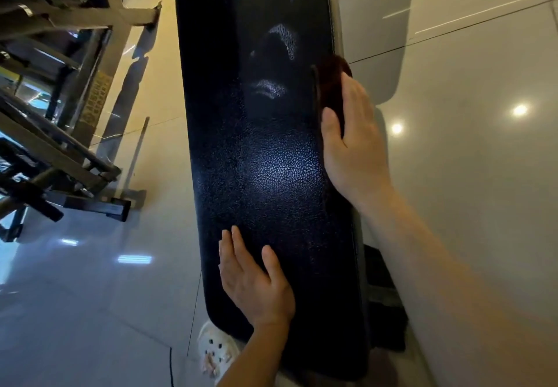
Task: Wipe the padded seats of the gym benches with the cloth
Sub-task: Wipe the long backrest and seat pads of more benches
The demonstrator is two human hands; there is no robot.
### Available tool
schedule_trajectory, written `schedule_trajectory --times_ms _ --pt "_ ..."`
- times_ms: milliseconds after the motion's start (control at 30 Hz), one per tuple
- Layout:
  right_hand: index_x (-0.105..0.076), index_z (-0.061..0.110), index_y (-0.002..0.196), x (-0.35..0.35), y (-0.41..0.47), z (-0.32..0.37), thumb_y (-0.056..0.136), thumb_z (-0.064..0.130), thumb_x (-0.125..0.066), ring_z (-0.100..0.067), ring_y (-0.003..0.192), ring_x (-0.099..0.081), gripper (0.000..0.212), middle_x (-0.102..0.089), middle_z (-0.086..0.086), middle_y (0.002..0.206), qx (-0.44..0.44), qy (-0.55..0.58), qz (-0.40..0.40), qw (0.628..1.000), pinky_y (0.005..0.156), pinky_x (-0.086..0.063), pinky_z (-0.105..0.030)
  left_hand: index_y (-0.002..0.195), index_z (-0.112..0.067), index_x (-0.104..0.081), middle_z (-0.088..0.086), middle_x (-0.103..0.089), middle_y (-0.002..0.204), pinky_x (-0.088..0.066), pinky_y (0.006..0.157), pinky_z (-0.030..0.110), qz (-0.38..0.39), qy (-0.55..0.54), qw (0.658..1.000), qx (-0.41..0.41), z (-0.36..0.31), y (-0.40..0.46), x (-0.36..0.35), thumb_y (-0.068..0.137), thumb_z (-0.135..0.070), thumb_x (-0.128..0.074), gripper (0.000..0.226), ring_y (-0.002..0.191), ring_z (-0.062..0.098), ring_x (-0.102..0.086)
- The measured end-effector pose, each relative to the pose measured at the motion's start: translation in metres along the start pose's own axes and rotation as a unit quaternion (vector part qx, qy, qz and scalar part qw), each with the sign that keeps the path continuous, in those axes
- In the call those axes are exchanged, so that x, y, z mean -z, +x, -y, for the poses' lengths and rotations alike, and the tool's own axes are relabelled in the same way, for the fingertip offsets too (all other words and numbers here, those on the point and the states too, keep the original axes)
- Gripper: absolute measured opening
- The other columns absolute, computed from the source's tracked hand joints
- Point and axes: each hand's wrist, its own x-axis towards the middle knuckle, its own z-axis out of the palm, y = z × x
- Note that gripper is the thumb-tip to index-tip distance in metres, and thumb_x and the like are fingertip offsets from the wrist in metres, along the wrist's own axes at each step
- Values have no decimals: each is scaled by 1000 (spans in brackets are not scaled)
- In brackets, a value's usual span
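A long black padded bench seat (265,151) runs from the top of the head view down to the bottom centre. A dark maroon cloth (330,84) lies over the seat's right edge. My right hand (353,142) presses on the cloth with straight fingers, the thumb lying on the pad's top. Near the seat's lower end my left hand (256,281) rests flat on the leather, fingers straight and together. Pale smears show on the pad's upper part.
A metal gym rack (69,90) with bars stands on the left over glossy floor tiles (471,115). A white perforated clog (216,350) shows below the bench end. A dark bench foot (383,296) sits right of the seat.
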Motion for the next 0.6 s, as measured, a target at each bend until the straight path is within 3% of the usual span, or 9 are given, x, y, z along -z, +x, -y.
schedule_trajectory --times_ms 100,233,300,367,533,600 --pt "-32 7 150 6 -48 -6 101 22 -38 -11 138 -30 51 -38 -7 151 3 1 7 1000 105 -13 2 149 -11 -35 10 -31 156 -22 116 54 -4 3 1000 -1 -2 -1 1 91 -51 -23 70 144 28 -28" --pt "-30 11 151 3 -127 -15 100 30 -38 2 138 -21 55 -35 -5 154 -28 -13 5 999 107 -9 1 149 -13 -33 8 -30 157 -20 117 53 3 5 1000 9 -4 0 1 89 -53 -20 73 145 27 -26" --pt "-27 11 152 2 -148 -20 100 35 -36 -3 142 -23 58 -33 -4 155 -25 -19 5 999 112 -13 -6 149 -12 -34 9 -31 156 -21 116 53 0 6 1000 4 -4 -1 2 89 -52 -21 74 144 28 -27" --pt "-25 11 152 4 -145 -25 99 36 -37 -9 145 -25 60 -32 -2 156 -10 -15 14 1000 115 -15 -11 148 -10 -36 10 -32 156 -22 114 54 -5 1 1000 3 -4 0 2 88 -51 -22 73 143 29 -29" --pt "-20 13 154 2 -82 -19 97 40 -37 -9 147 -18 66 -24 -1 159 -20 52 30 998 115 -9 -9 147 -7 -37 12 -34 154 -23 113 54 -8 5 1000 2 -4 1 0 90 -49 -22 72 142 31 -30" --pt "-16 15 156 0 -47 -13 99 39 -39 -10 148 -14 66 -18 0 162 -30 84 46 995 119 -12 -19 146 -6 -37 13 -35 153 -24 112 53 -11 4 1000 -2 -4 1 0 90 -48 -24 71 141 32 -31"
